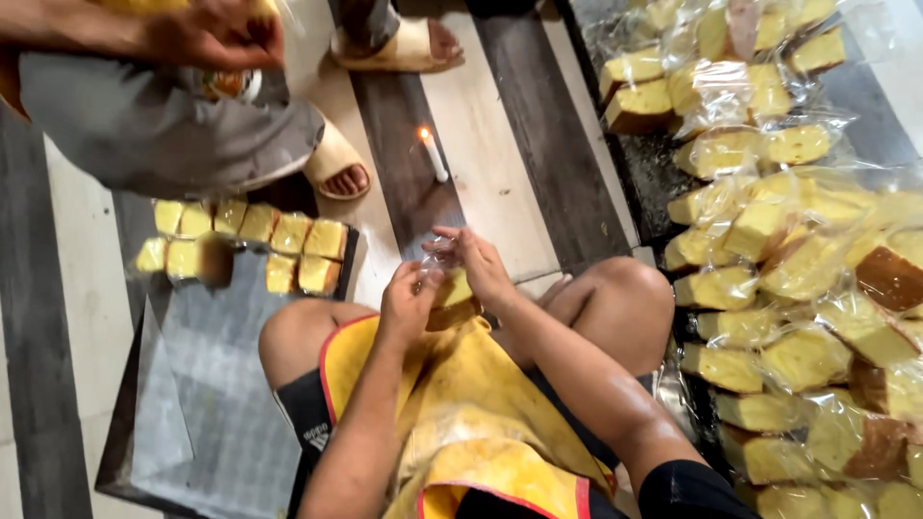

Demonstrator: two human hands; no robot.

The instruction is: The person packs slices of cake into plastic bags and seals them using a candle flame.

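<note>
Left hand [406, 306]: centre of view, fingers curled shut on the near side of a bagged cake slice [452, 291].
Right hand [478, 264]: just at 1 o'clock of the left, fingertips pinching the clear bag's mouth [435, 254] above the slice.
Cake slice: yellow, held over the lap between both hands.
Candle [432, 153]: lit, on the floor at 12 o'clock of the hands.
Tray [207, 384]: at 9 o'clock, rows of cake slices [252, 242] along its far edge.
Wrapped slices [788, 269]: heaped at 3 o'clock.
Another person's hand [216, 37]: at 10 o'clock, sandalled feet beside.
</note>
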